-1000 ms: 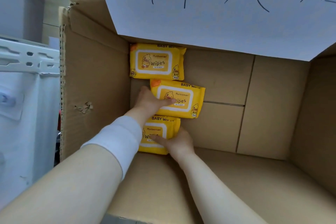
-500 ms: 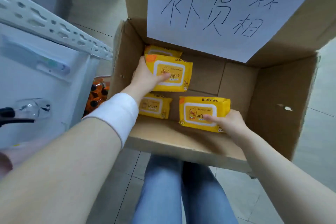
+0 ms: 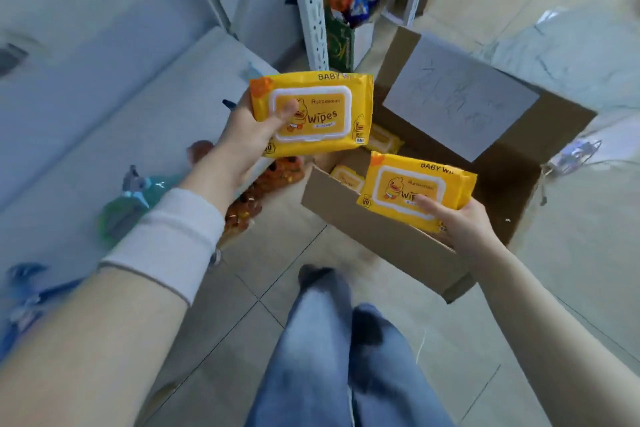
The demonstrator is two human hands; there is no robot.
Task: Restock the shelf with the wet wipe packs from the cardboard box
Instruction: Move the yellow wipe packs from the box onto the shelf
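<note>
Two yellow wet wipe packs are up in the air, one per hand. The left hand (image 3: pixel 247 142) grips the upper pack (image 3: pixel 311 113) by its left end, thumb (image 3: pixel 287 111) pressed flat on the white-rimmed lid and the other fingers curled out of sight behind; this pack hangs above the floor, just left of the cardboard box (image 3: pixel 381 229). The right hand (image 3: pixel 464 225) pinches the lower pack (image 3: pixel 415 191) at its near right corner, thumb on the front, fingers tucked underneath, and holds it over the front of the open box. Both fronts read "BABY W…" along the top and "Wipes" in big dark letters beside a cartoon duck; an "80" shows in the lower pack's corner, and the small brand line is too blurred to be sure of. Down inside the box, two more yellow packs (image 3: pixel 348 178) lie on the bottom. A white sheet (image 3: pixel 460 97) on the rear flap carries handwriting too smeared to read. To the left, the white shelf (image 3: pixel 138 114) with its perforated upright (image 3: pixel 313 3), an orange packet (image 3: pixel 263 184) low beside it, and blue jeans (image 3: pixel 329 357) on the tiled floor (image 3: pixel 571 253).
</note>
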